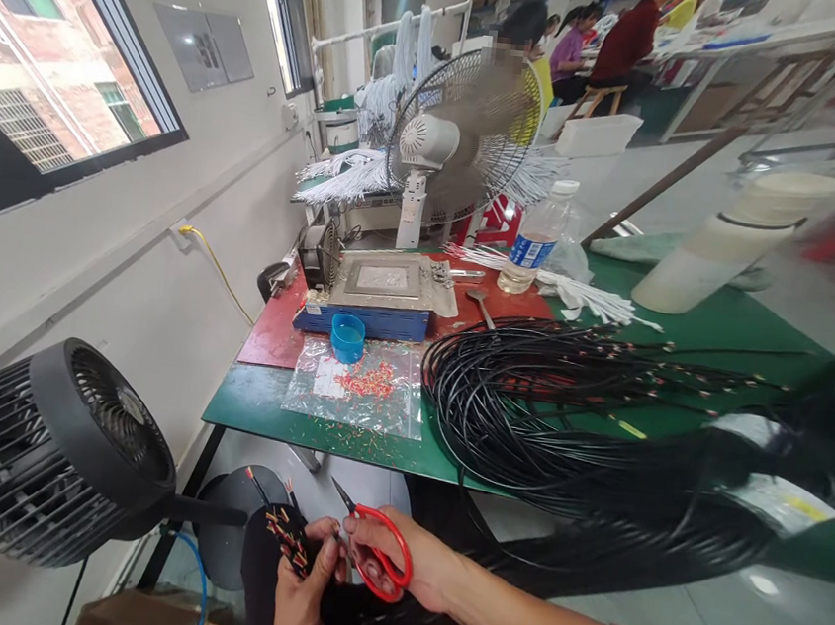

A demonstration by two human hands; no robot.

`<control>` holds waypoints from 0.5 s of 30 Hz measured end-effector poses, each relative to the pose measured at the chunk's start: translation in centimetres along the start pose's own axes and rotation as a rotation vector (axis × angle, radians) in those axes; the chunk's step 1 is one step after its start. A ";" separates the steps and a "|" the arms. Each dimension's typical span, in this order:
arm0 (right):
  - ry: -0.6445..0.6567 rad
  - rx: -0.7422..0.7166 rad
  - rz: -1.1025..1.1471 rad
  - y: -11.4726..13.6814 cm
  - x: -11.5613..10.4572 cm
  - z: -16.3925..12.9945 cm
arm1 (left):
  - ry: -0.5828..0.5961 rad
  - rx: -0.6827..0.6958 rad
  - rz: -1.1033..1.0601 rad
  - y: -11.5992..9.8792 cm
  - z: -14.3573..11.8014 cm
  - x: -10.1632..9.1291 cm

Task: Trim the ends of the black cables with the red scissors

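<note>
Left hand (pixel 301 604) grips half-hidden cable ends (pixel 288 535); right hand (pixel 392 558) clasps red scissors (pixel 378 547).

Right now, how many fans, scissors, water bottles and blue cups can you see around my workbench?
Fans: 3, the black fan, the pedestal fan, the small fan
Scissors: 1, the red scissors in the right hand
Water bottles: 1, the bottle
Blue cups: 1, the blue cup
Total: 6
</note>
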State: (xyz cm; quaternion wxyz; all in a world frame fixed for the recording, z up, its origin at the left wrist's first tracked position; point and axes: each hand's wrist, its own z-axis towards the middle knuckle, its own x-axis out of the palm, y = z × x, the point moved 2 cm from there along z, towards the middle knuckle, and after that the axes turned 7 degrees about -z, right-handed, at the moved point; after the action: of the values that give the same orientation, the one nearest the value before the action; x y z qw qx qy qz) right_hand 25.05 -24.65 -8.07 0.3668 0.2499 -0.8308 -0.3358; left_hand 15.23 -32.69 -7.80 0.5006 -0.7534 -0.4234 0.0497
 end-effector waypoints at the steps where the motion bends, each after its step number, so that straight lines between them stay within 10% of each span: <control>1: 0.014 -0.015 -0.003 -0.1 -0.1 0.0 | -0.003 -0.003 -0.003 0.1 0.0 0.0; 7: 0.041 -0.111 -0.037 -0.2 -0.1 0.3 | -0.002 0.023 0.015 0.3 0.1 -0.2; 15: -0.226 -0.216 -0.353 0.1 -0.4 0.2 | -0.082 -0.046 -0.117 -0.3 0.3 0.2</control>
State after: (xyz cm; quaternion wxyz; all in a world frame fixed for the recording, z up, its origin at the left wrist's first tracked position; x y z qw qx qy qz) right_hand 25.13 -24.25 -8.27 0.2315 0.3112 -0.7694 -0.5076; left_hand 15.03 -32.30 -7.69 0.4672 -0.7362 -0.4878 0.0415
